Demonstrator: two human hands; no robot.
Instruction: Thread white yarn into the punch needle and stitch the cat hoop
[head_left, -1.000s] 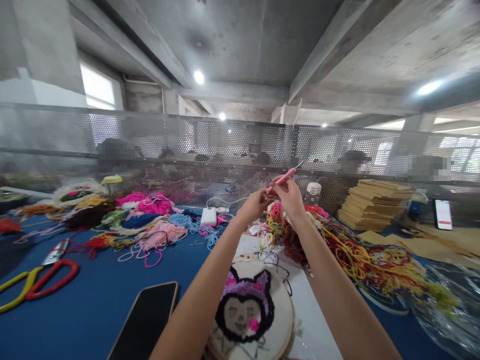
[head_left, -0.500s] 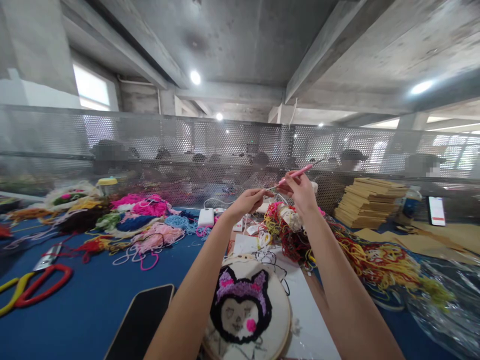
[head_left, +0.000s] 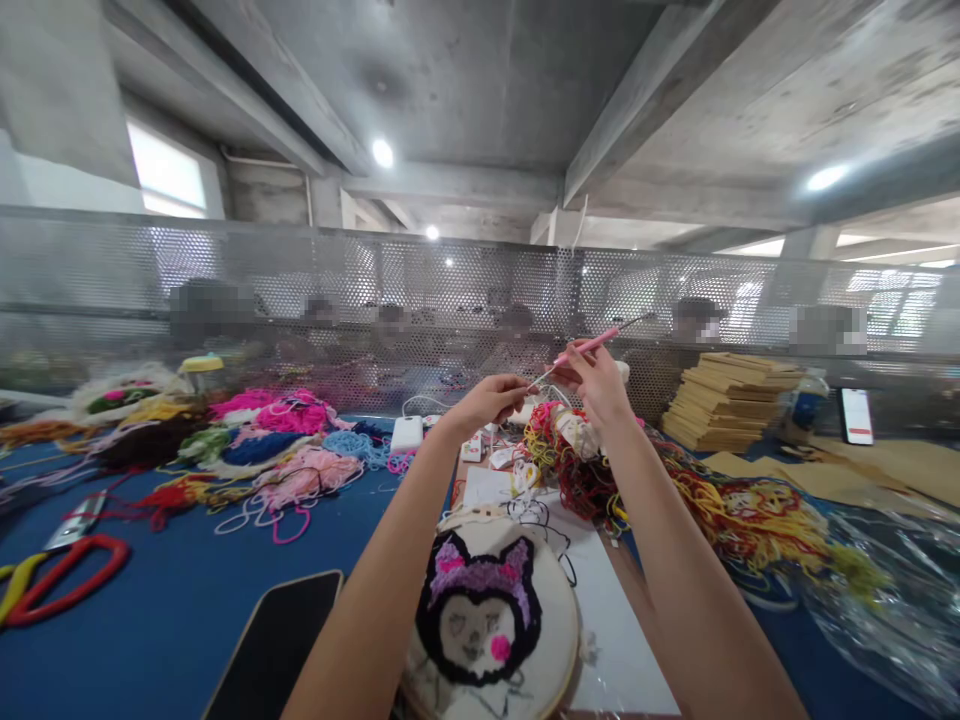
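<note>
Raised in front of me, my right hand point(head_left: 592, 383) is closed round the pink handle of a punch needle point(head_left: 589, 345). Its metal tip slants down to the left, and a thin dark wire sticks out of the upper end. My left hand point(head_left: 496, 401) pinches right by the metal tip; what lies between its fingertips is too small to make out. Below my forearms lies a round embroidery hoop point(head_left: 559, 640) with cream cloth. A tufted black and purple eared head point(head_left: 480, 577) with a pink cheek covers part of it; the face is only drawn.
Piles of coloured yarn point(head_left: 300, 470) lie to the left, with scissors point(head_left: 67, 575) and a black phone point(head_left: 277, 640). More yarn point(head_left: 720, 510), brown envelopes point(head_left: 731, 400) and clear plastic point(head_left: 885, 600) are at right. A perforated metal screen point(head_left: 465, 270) stands behind; people sit beyond it.
The view has shifted slightly, so the table things appear a little further left. My hands stay close together, and more of the metal needle shows between them.
</note>
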